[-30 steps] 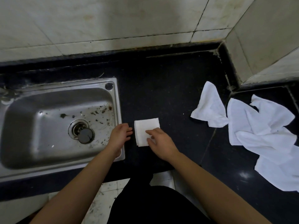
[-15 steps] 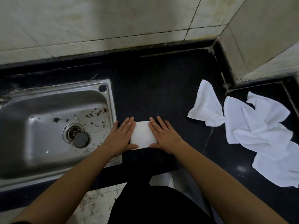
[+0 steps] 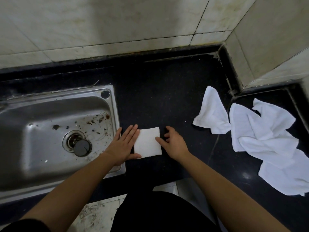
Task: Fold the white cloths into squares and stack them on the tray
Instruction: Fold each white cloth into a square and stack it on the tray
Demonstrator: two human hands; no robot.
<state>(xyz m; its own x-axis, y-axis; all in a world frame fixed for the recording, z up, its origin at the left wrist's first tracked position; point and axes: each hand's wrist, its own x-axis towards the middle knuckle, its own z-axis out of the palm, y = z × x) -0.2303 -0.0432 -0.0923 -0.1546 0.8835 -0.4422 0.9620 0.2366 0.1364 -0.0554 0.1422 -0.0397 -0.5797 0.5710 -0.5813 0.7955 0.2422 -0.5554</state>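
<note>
Looking down at one steel sink [image 3: 116, 111], and just right of its rim, on the black counter [image 3: 163, 91], one folded cloth [image 3: 148, 142]: a small white square, lying flat. Two hands at it, one per side.

Left hand [image 3: 124, 144] between sink and square, palm down, partly over the sink's right rim. Fingers straight and close together, index side touching the square's left edge, thumb tucked along its near left corner. Flat and loose, gripping nothing.

Right hand [image 3: 173, 144] on the side away from the sink, fingers spread and lightly bent above the counter, thumb tip touching the square's right edge. No pinch, nothing held.

Farther right of the sink, well apart from the square, more white cloth, all unfolded. One crumpled cloth [image 3: 212, 114] lying alone, nearest the sink. Then a heap [image 3: 267, 139] of overlapping ones beyond it, meeting it at a corner. Count of the heap impossible to call, with layers hiding each other.

Inside the sink, one round drain with one dark plug [image 3: 82, 148] sitting off-centre on it, plus scattered brown specks across the basin floor. Behind the sink, pale wall tiles [image 3: 117, 22], turning a corner far to the right.
</note>
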